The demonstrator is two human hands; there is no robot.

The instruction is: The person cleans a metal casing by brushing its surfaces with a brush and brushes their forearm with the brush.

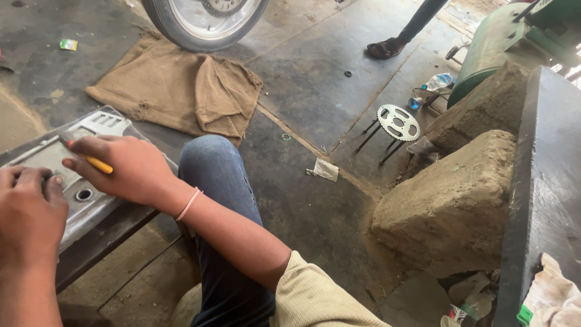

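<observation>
1. Head view: left hand (27,209) presses, fingers curled, on the grey metal plate (91,130) at far left; grasp unclear.
2. Right hand (124,169) grips a yellow-handled tool (97,164) over the plate.
3. Burlap sack (181,91) lies beyond, under a wheel (203,21).
4. Sprocket (397,122) lies on the floor at right, beside a stone block (451,206).

My right hand (130,169) lies on a grey metal cover plate (72,175), and my fingers (82,162) are closed around a yellow-handled tool (97,164). My left hand (27,209) presses on the near end of the same plate. The plate rests on a dark tabletop (115,227). My knee in blue jeans (212,169) is just beside it. On the floor (315,79) lie a burlap sack (175,88) under a wheel (203,18), and further right a sprocket (397,122) near two stone blocks (454,206).
</observation>
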